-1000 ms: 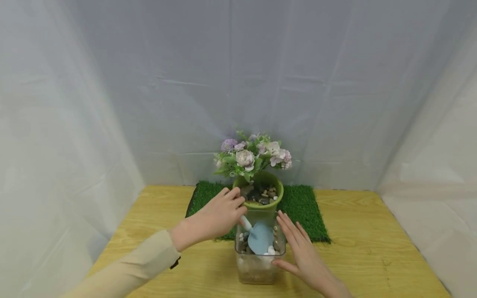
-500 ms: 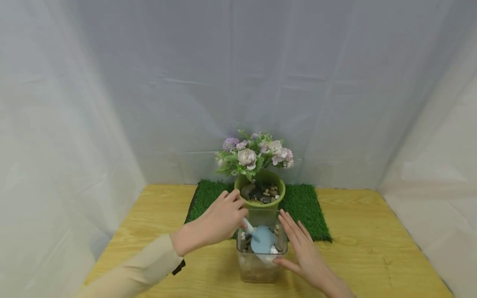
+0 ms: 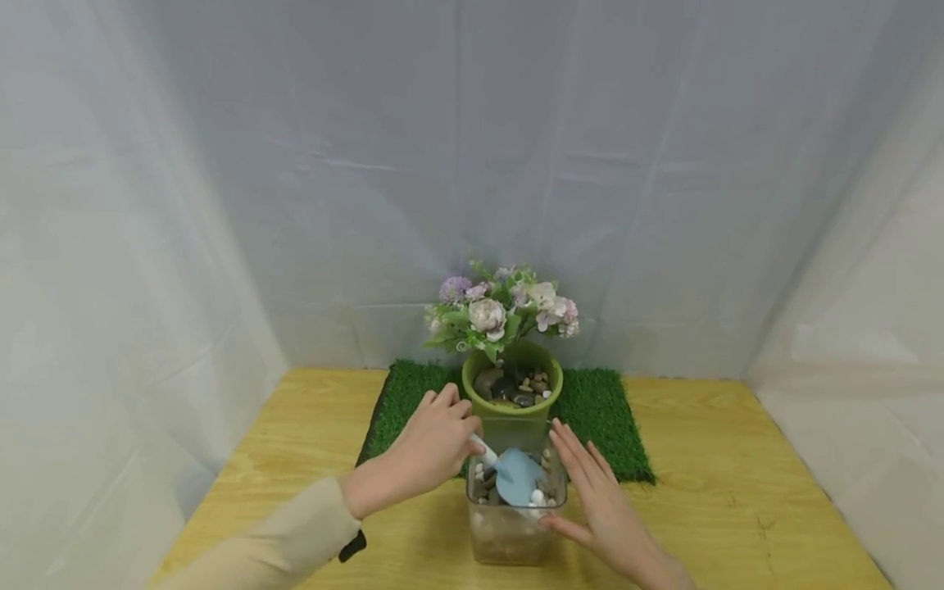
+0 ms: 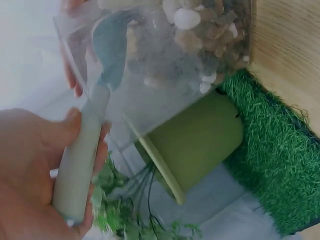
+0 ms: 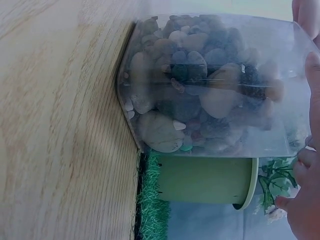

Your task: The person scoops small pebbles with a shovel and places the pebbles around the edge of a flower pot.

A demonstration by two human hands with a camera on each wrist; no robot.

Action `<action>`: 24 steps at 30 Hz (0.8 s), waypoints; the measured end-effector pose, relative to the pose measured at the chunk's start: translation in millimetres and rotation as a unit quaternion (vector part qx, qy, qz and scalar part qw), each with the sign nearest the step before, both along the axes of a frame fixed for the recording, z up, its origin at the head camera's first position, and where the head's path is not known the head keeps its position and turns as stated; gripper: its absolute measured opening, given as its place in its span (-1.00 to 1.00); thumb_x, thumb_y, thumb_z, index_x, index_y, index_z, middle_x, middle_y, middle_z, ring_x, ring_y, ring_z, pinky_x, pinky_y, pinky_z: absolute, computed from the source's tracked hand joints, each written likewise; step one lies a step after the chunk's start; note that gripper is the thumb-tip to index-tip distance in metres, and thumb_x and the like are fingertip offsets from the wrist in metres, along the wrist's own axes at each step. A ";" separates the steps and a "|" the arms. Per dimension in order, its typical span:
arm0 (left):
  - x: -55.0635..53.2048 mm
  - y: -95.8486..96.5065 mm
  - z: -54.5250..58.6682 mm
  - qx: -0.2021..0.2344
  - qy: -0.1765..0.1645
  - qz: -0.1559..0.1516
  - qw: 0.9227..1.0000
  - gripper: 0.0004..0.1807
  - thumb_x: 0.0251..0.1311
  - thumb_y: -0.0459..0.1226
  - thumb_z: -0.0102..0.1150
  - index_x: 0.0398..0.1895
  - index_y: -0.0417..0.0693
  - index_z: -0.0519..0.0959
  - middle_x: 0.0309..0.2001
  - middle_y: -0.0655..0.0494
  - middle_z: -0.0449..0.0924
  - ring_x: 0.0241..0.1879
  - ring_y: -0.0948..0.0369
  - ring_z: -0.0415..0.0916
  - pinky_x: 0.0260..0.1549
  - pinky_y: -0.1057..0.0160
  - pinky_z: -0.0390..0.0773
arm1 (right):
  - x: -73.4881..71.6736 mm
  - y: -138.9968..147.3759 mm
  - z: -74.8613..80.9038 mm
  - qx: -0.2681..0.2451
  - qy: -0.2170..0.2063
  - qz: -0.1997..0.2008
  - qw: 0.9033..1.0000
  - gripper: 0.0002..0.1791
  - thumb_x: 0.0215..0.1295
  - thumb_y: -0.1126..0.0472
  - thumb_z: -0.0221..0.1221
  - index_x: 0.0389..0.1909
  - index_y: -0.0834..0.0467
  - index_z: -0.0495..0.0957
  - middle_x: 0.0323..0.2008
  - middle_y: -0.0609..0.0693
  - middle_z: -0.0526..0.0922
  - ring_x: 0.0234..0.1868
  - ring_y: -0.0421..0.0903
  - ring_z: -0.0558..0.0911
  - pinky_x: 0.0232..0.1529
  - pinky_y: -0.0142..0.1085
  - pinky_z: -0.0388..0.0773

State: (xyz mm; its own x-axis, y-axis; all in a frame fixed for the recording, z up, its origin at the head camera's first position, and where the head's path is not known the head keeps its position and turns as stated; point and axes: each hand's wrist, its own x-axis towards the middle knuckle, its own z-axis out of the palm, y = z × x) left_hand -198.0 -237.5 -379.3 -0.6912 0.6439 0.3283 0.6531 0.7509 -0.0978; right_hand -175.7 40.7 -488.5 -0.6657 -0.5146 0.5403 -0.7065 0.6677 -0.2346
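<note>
My left hand (image 3: 435, 434) grips the pale handle of a small hand trowel (image 3: 519, 477) with a light-blue blade. In the left wrist view the fingers and thumb wrap round the trowel handle (image 4: 80, 160), and the blade shows through the clear wall. That blade lies tilted inside a clear plastic bin (image 3: 509, 537), over pebbles (image 5: 185, 95) of brown, grey and white. White pebbles (image 3: 537, 498) sit by the blade's tip. My right hand (image 3: 601, 508) has straight fingers along the bin's right side, with the thumb at its near right corner.
Right behind the bin stands a green flowerpot (image 3: 553, 385) with stones in it and pink, white and purple flowers (image 3: 487, 318). Under the pot lies a mat of artificial grass (image 3: 601, 418) on the wooden table (image 3: 701, 492). Pale sheeting (image 3: 442, 164) surrounds the table.
My left hand has lowered and shifted slightly left, and the trowel handle dips with it. The blade stays among the pebbles in the bin. My right hand holds its place.
</note>
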 end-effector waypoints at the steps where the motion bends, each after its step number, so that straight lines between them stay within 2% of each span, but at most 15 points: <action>1: 0.3 1.0 0.0 0.000 0.004 -0.001 1.000 -0.79 0.29 -0.02 0.31 -0.28 0.07 0.75 -0.38 0.19 0.53 -0.32 0.19 0.10 -0.30 0.23 0.08 | -0.1 0.2 -0.3 -0.003 -0.001 0.000 1.000 0.15 0.24 -0.30 0.27 0.61 0.24 -0.04 0.60 0.17 -0.01 0.60 -0.05 0.00 0.53 -0.36 -0.42; 5: 0.7 -0.2 1.3 0.020 -0.002 0.003 1.000 -0.81 0.27 -0.05 0.33 -0.28 0.07 0.75 -0.38 0.19 0.54 -0.32 0.20 0.11 -0.29 0.22 0.08 | -1.1 0.7 -0.8 -0.007 -0.002 0.000 1.000 0.16 0.24 -0.30 0.27 0.61 0.24 -0.05 0.61 0.16 -0.02 0.60 -0.04 0.01 0.53 -0.34 -0.41; 13: 7.7 -11.2 5.3 0.089 -0.070 0.003 0.994 -0.83 0.26 -0.09 0.32 -0.26 0.04 0.76 -0.42 0.24 0.53 -0.38 0.23 0.09 -0.30 0.23 0.09 | -0.1 1.1 -2.8 -0.007 0.003 0.000 1.000 0.15 0.24 -0.30 0.27 0.61 0.24 -0.05 0.60 0.17 -0.02 0.60 -0.04 0.01 0.53 -0.35 -0.41; 19: 17.6 -4.3 3.3 0.091 -0.056 0.020 0.994 -0.83 0.25 -0.08 0.33 -0.32 0.04 0.75 -0.44 0.24 0.51 -0.37 0.24 0.10 -0.31 0.25 0.12 | 0.4 1.1 -0.6 -0.011 -0.003 -0.002 1.000 0.16 0.23 -0.31 0.27 0.61 0.22 -0.04 0.62 0.12 -0.04 0.60 -0.03 0.02 0.53 -0.33 -0.40; 21: 20.4 -5.0 1.3 0.099 -0.053 0.025 0.993 -0.85 0.23 -0.09 0.35 -0.33 0.06 0.75 -0.45 0.26 0.49 -0.38 0.24 0.10 -0.31 0.26 0.12 | 1.1 0.6 -0.4 -0.007 -0.015 -0.002 1.000 0.16 0.23 -0.31 0.27 0.61 0.22 -0.06 0.62 0.10 -0.06 0.61 -0.06 0.00 0.53 -0.33 -0.41; 24: 20.9 -8.4 -2.3 0.120 -0.060 0.035 0.990 -0.87 0.22 -0.10 0.36 -0.33 0.08 0.75 -0.47 0.29 0.49 -0.39 0.25 0.11 -0.31 0.27 0.13 | 0.3 0.2 -1.2 -0.004 -0.010 -0.001 1.000 0.16 0.22 -0.28 0.29 0.61 0.24 -0.04 0.62 0.13 -0.05 0.60 -0.05 0.00 0.53 -0.33 -0.41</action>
State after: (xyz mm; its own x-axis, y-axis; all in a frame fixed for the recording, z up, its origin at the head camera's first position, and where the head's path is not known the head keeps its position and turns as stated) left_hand -177.1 -245.9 -381.6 -0.7743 0.5062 0.3799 0.5950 0.7867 0.1645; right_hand -175.4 40.9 -489.7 -0.6772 -0.5095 0.5309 -0.7005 0.6672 -0.2533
